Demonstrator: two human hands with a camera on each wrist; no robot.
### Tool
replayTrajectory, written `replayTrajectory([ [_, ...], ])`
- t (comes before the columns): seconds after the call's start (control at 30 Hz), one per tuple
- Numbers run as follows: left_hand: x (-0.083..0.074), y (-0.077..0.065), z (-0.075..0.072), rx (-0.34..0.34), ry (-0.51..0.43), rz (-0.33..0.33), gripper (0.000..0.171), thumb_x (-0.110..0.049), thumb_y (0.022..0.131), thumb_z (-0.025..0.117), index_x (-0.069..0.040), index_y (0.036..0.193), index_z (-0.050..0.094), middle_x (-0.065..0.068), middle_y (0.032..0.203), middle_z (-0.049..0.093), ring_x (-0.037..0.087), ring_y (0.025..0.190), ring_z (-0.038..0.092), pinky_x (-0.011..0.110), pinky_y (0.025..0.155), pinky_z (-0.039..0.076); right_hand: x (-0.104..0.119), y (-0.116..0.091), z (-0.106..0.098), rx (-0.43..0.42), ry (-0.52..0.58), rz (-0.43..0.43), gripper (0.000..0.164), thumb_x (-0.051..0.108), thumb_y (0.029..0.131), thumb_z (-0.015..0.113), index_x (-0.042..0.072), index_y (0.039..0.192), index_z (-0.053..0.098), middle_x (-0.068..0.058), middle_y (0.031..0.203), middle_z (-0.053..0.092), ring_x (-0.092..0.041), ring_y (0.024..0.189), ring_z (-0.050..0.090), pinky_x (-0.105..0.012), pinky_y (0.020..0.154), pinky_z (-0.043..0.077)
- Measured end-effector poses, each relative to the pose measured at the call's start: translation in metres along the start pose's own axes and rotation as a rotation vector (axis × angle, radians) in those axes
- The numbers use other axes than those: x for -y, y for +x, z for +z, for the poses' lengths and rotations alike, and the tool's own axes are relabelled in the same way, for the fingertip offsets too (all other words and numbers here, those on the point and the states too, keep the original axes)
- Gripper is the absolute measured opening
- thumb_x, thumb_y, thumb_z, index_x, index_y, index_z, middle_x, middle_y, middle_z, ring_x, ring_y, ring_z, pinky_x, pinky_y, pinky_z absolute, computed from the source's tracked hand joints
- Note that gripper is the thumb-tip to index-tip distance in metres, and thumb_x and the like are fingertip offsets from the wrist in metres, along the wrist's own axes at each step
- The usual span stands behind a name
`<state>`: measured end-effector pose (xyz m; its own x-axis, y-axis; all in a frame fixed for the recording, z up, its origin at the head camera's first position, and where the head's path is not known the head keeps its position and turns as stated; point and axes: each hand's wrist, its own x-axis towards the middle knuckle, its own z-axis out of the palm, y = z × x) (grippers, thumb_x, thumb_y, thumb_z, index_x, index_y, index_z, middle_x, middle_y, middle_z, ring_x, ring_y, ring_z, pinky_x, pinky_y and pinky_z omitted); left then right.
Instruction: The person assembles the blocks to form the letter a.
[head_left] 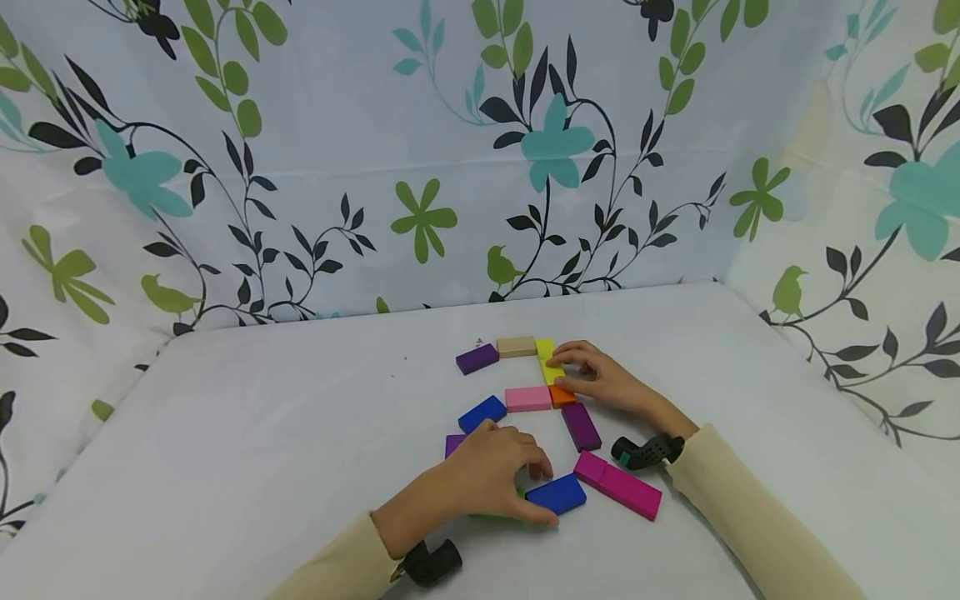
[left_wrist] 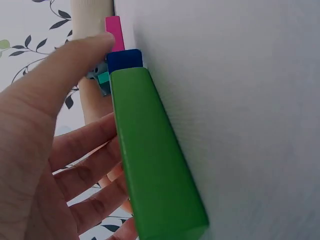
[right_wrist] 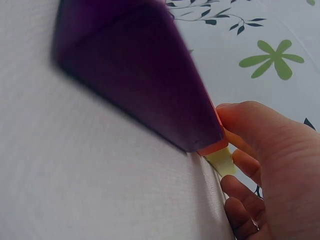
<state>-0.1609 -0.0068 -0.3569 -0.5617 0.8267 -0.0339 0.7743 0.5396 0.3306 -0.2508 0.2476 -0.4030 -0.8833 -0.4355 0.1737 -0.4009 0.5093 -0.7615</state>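
My left hand (head_left: 491, 467) arches over a blue block (head_left: 564, 495), thumb at its near side and fingers by its far side. A green block (left_wrist: 150, 150) lies end to end with it, mostly hidden under that hand in the head view. In the left wrist view the thumb overlaps the magenta pieces (head_left: 622, 487); the other fingers are spread loosely beside the green block. My right hand (head_left: 600, 379) reaches in from the right, its fingertips at a yellow block (head_left: 545, 345) and its thumb at an orange block (head_left: 562, 398). A dark purple block (head_left: 582, 427) lies nearest its wrist.
More blocks continue the winding line: pink (head_left: 528, 399), a second blue one (head_left: 482, 413), violet (head_left: 453, 444), tan (head_left: 517, 347) and dark purple (head_left: 477, 358). They lie on a white-covered table (head_left: 285, 433). A patterned cloth (head_left: 330, 117) hangs behind.
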Motion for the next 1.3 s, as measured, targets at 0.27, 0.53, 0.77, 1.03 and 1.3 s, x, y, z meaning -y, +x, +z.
replayTrajectory([
  [0.27,-0.001,0.001,0.0,0.013,-0.001,0.004,0.034,-0.054,0.081,0.073,-0.027,0.102,0.073,-0.019,0.086,0.061,-0.002,0.089,0.054,0.029,0.08,0.037,0.0,0.0,0.0,0.003,0.005,-0.004,0.034,0.018,0.093,0.066,0.009,0.125,0.064,-0.013,0.139,0.047,-0.031,0.126,0.043,-0.042,0.098,0.04],
  [0.53,0.002,-0.005,0.001,0.027,-0.02,-0.033,0.042,-0.057,0.081,0.071,-0.027,0.109,0.072,-0.02,0.088,0.062,-0.001,0.092,0.054,0.03,0.083,0.039,-0.002,0.001,0.001,0.004,-0.004,-0.001,0.033,0.018,0.093,0.066,0.009,0.125,0.064,-0.014,0.139,0.047,-0.031,0.126,0.043,-0.04,0.097,0.04],
  [0.77,0.012,-0.023,-0.002,0.0,-0.049,-0.048,0.048,-0.062,0.074,0.075,-0.026,0.105,0.072,-0.019,0.089,0.06,-0.001,0.089,0.052,0.031,0.081,0.037,-0.003,0.002,0.002,0.003,-0.006,-0.007,0.033,0.017,0.093,0.066,0.007,0.125,0.064,-0.016,0.138,0.047,-0.033,0.124,0.043,-0.039,0.096,0.041],
  [1.03,0.02,-0.032,-0.003,-0.002,-0.088,-0.041,0.034,-0.052,0.078,0.077,-0.025,0.098,0.072,-0.02,0.091,0.061,-0.002,0.092,0.052,0.035,0.089,0.039,-0.003,0.005,0.003,0.007,-0.001,0.021,0.033,0.018,0.093,0.067,0.009,0.125,0.064,-0.013,0.139,0.047,-0.031,0.127,0.042,-0.043,0.098,0.039],
  [1.3,0.021,-0.032,-0.002,-0.015,-0.101,-0.04,0.034,-0.052,0.081,0.074,-0.025,0.102,0.072,-0.019,0.096,0.062,0.001,0.096,0.052,0.036,0.091,0.04,-0.004,0.002,0.004,0.004,-0.016,0.019,0.034,0.019,0.092,0.067,0.009,0.125,0.064,-0.014,0.139,0.047,-0.031,0.125,0.044,-0.041,0.097,0.041],
])
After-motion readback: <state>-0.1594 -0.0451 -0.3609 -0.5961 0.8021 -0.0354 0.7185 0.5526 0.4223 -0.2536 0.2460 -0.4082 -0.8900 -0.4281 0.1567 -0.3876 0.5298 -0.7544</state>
